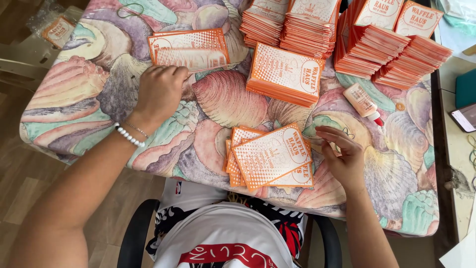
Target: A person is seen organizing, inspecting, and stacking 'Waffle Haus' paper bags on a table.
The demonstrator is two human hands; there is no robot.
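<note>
My left hand (159, 92) rests with curled fingers on the seashell-print tablecloth (89, 89), its fingertips at the near edge of a clear-wrapped packet of orange and white cards (191, 48). My right hand (342, 154) hovers with fingers spread beside the right edge of a loose, fanned pile of the same cards (270, 158) at the table's near edge; it holds nothing that I can see. Another neat stack of cards (287, 73) lies in the middle of the table.
Several tall stacks of orange cards (377, 42) line the far side. A small glue bottle with a red tip (363, 103) lies on its side at the right. A phone (466, 118) and a teal object (466, 88) sit on the side table at right.
</note>
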